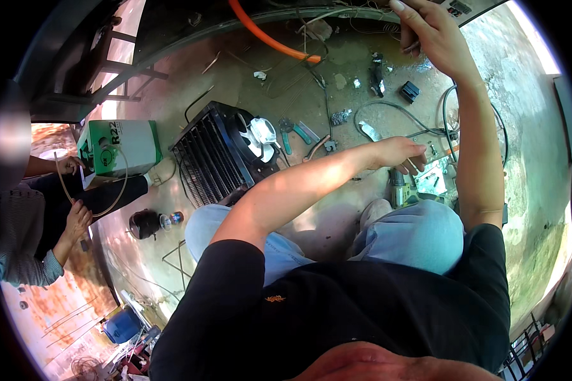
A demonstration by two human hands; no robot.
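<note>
My right hand (429, 32) reaches up to the top edge, beside thin wires (362, 11) at the lower edge of a dark panel. Its fingers are bent, and what they hold, if anything, is hard to make out. Lower down, my left hand (398, 153) hangs over the floor with loose fingers apart and nothing in them. Below it a green and black power tool (398, 190) lies near my knee, beside a shiny crumpled sheet (432, 180). Left of my forearm stands a black finned condenser unit (206, 155) with a white plastic part (260, 134) on it.
Pliers (286, 134), a green-handled tool (306, 133), a black block (410, 92) and cables lie on the floor. An orange hose (273, 41) crosses the top. At left, a co-worker's hands (77, 219) hold a thin tube near a green-and-white box (124, 149). A black canister-like part (144, 224) stands nearby.
</note>
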